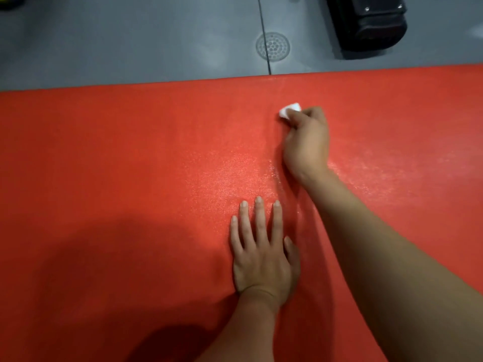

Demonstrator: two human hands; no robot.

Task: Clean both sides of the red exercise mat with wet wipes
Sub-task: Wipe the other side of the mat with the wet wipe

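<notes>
The red exercise mat (117, 158) lies flat on the floor and fills most of the view. My right hand (305, 142) reaches toward the mat's far edge, its fingers curled round a small folded white wet wipe (288, 110) held against the mat. A wet sheen shows on the mat below and to the right of that hand. My left hand (261, 252) rests flat on the mat nearer to me, fingers straight and spread, holding nothing.
Beyond the mat's far edge is grey floor (130, 43) with a seam and a round drain grate (272, 46). A black piece of equipment (368, 22) stands at the top right, close to the mat's edge. My shadow falls on the mat's lower left.
</notes>
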